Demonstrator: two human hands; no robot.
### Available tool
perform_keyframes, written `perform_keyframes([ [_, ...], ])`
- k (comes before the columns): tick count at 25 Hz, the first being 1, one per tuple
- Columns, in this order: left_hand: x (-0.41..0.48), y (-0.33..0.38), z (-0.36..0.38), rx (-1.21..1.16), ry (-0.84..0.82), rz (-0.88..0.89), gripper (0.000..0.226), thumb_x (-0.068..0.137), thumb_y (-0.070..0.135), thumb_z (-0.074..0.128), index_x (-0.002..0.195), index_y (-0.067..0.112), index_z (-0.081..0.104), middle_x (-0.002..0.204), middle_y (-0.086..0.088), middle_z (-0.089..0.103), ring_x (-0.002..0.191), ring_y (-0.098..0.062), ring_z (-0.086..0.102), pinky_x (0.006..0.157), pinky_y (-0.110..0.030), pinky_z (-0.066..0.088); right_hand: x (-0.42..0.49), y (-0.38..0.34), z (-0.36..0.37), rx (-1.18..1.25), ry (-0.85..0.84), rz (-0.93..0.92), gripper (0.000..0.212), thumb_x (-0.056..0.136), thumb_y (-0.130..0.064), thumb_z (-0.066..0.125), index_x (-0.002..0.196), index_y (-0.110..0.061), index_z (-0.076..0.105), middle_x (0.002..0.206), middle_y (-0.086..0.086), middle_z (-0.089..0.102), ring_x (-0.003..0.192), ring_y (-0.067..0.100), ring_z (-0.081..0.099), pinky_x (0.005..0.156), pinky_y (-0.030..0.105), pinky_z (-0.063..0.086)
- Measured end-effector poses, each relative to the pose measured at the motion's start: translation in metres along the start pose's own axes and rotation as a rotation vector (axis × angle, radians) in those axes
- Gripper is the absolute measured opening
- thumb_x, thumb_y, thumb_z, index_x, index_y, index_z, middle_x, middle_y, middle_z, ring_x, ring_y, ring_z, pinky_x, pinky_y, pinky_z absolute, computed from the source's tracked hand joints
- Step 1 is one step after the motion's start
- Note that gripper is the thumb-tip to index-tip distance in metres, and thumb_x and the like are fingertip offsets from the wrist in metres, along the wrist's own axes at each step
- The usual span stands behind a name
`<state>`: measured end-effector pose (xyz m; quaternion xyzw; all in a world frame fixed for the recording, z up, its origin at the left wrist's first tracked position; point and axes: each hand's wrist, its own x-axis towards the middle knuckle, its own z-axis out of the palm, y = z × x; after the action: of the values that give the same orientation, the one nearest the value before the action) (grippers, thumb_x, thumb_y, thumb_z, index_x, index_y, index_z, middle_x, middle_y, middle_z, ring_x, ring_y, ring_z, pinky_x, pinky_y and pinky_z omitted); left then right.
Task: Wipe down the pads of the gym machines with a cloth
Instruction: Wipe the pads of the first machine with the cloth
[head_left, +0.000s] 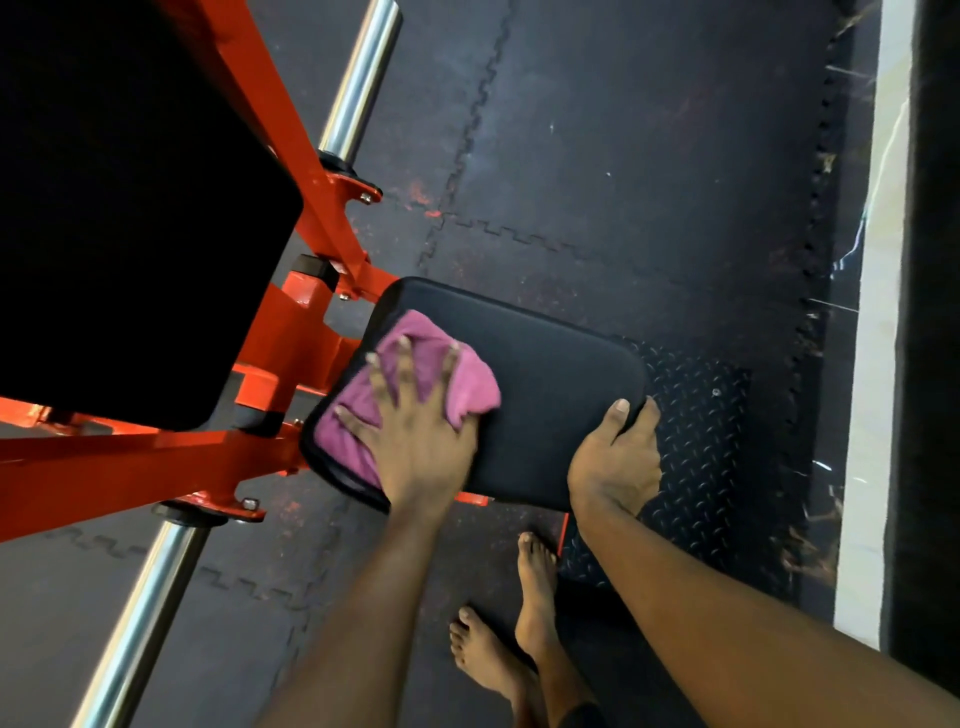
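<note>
The floor (623, 156) is covered with dark interlocking mats. A tread plate (696, 447) is laid on it, under and beyond the right grip (615, 457). Two bare feet (535, 582) are planted on it, nearer than the left grip (415, 431).

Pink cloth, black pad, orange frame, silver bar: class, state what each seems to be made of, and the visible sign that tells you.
pink cloth: probably microfibre or terry; fuzzy nap, soft bunched folds.
black pad: likely vinyl or leatherette over padding, matte; smooth skin, rounded corners, edge seam.
orange frame: painted metal, glossy; bolts, bright highlights.
silver bar: chromed or polished metal; mirror-like sheen.
</note>
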<state>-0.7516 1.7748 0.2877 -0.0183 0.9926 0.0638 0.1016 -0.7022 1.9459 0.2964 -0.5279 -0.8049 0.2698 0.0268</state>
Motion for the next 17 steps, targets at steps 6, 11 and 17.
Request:
perform_keyframes([
  [6, 0.091, -0.053, -0.023, -0.534, -0.128, -0.358, 0.058, 0.096, 0.062, 0.041, 0.132, 0.02, 0.057, 0.133, -0.017, 0.06, 0.121, -0.039, 0.056, 0.093, -0.042, 0.044, 0.0, -0.001, 0.002, -0.045, 0.003, 0.002, 0.056, 0.108, -0.047, 0.025, 0.154, -0.017, 0.033, 0.145, 0.015, 0.056, 0.121, 0.041, 0.06, 0.098, 0.052, 0.046],
  [11, -0.015, -0.061, -0.008, -0.573, 0.072, -0.38, 0.062, 0.095, 0.051, 0.053, 0.15, 0.026, 0.037, 0.144, -0.012, 0.048, 0.127, -0.039, 0.05, 0.1, -0.048, 0.042, -0.001, -0.003, 0.0, -0.061, 0.003, -0.006, 0.055, 0.108, -0.045, 0.026, 0.153, -0.014, 0.034, 0.142, 0.016, 0.057, 0.117, 0.042, 0.061, 0.093, 0.053, 0.048],
  [17, 0.012, -0.062, -0.014, -0.498, 0.071, -0.35, 0.056, 0.093, 0.037, 0.048, 0.146, 0.019, 0.042, 0.133, -0.017, 0.053, 0.12, -0.039, 0.052, 0.097, -0.046, 0.043, -0.002, -0.003, 0.003, -0.07, 0.021, -0.023, 0.056, 0.107, -0.045, 0.026, 0.152, -0.013, 0.035, 0.141, 0.018, 0.058, 0.115, 0.043, 0.062, 0.093, 0.053, 0.048],
])
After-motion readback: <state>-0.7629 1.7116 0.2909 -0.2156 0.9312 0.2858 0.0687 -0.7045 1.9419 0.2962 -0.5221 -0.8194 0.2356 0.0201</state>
